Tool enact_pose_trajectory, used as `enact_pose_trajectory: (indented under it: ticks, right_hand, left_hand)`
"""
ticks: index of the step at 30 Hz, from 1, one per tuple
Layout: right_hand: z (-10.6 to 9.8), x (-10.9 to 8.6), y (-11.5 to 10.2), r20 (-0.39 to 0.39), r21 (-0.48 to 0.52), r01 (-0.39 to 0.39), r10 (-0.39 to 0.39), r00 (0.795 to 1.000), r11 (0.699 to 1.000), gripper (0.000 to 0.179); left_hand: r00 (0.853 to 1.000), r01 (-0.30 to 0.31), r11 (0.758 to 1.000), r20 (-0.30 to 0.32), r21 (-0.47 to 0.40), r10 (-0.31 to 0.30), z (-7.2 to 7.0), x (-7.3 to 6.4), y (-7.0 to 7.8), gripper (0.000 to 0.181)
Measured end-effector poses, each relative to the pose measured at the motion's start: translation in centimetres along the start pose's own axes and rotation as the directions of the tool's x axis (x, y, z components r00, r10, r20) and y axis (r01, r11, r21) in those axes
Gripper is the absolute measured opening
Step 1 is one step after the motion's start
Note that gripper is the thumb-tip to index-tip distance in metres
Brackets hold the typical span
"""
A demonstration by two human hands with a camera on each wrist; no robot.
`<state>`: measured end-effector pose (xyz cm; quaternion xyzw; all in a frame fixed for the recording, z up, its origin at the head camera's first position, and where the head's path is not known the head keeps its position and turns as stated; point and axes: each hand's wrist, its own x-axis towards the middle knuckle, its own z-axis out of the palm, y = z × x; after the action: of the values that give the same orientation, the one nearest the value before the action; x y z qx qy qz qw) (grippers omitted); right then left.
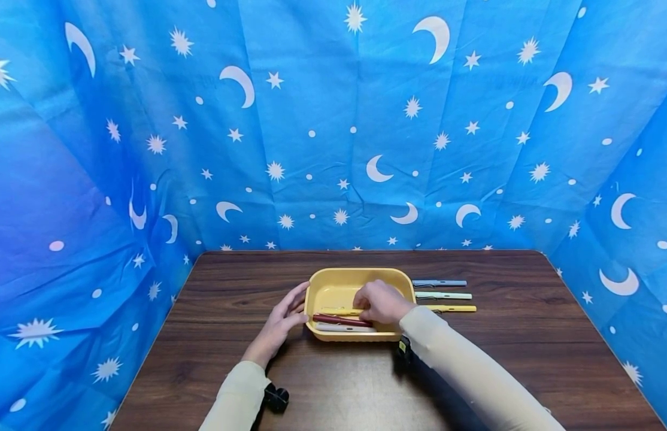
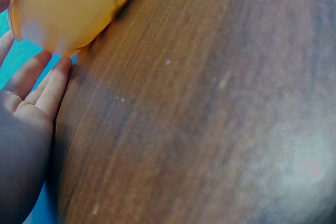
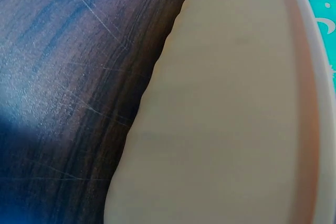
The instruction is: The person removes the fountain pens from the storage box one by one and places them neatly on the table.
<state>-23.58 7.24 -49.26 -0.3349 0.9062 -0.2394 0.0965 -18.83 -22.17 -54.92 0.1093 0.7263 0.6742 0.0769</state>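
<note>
A yellow tray stands on the table. Around its left end is my left hand, its fairly straight fingers resting on the outer wall, as the left wrist view also shows. My right hand reaches into the tray with curled fingers and pinches a yellow pen near its right end. Closer to the front wall lie a dark red pen and a silver-grey pen. The right wrist view shows only the tray's outer wall; the right hand's fingers are hidden there.
Right of the tray, a grey-blue pen, a pale green pen and another yellow pen lie side by side on the wooden table. A blue cloth with moons and stars hangs behind and at both sides.
</note>
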Motion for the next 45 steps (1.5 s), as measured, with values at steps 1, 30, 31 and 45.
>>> enact_pose_trajectory:
  ticks: [1,30,31,45]
  right_hand:
    - [0.0,0.0,0.0,-0.002,0.011,0.000,0.000,1.000,1.000,0.014]
    - [-1.0,-1.6,1.0,-0.264,0.203,0.079,-0.023,0.964,0.976,0.016]
    - [-1.1,-1.7,1.1,-0.267,0.205,0.078,-0.021,0.963,0.976,0.016]
    - [-1.3,-2.3,1.2,-0.274,0.245,0.089,-0.019,0.962,0.966,0.016]
  left_hand:
    - [1.000,0.002,1.000,-0.001,-0.002,-0.002,0.0,0.0,0.0,0.074]
    - [1.000,-0.008,1.000,0.008,-0.012,0.008,0.0,0.0,0.2,0.073]
    - [1.000,-0.009,1.000,0.009,-0.013,0.010,0.0,0.0,0.3,0.073]
    - [1.000,0.012,1.000,-0.010,0.002,-0.012,0.0,0.0,0.2,0.074]
